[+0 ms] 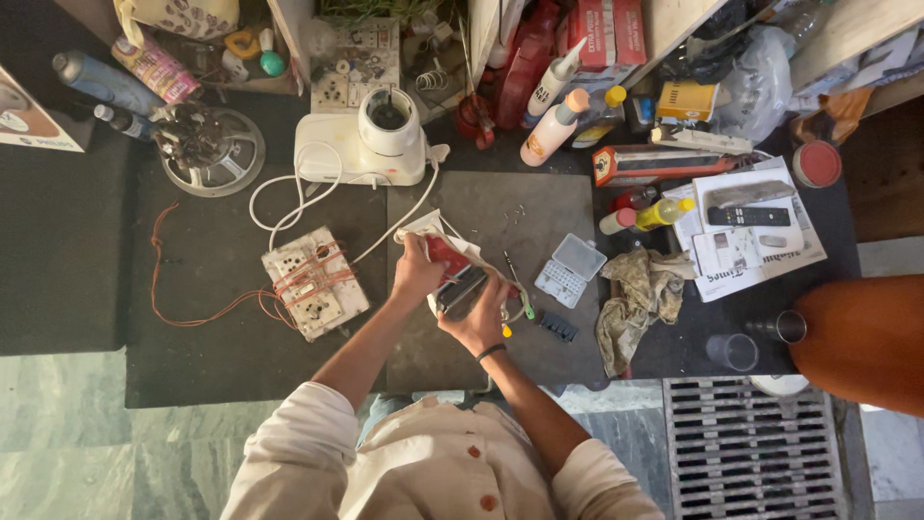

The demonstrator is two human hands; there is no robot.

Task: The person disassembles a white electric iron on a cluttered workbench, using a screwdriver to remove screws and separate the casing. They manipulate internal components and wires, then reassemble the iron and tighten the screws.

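Observation:
A small appliance with a red and white body and a dark metal underside [454,273] is held over the middle of the dark work mat [539,202]. My left hand [417,273] grips its upper left side. At its lower right end my right hand [478,316] clasps it, a dark band on the wrist. A white cord [289,197] runs from the appliance up toward the white mixer base [371,140]. A screwdriver with a green and yellow handle [518,294] lies just right of my right hand.
A white switchboard wrapped in orange wire [313,282] lies to the left. To the right are a clear plastic parts box [570,269], a crumpled rag [640,294], glue bottles [553,125], remotes on papers [751,226], and glasses [733,351]. A floor grate [751,453] sits lower right.

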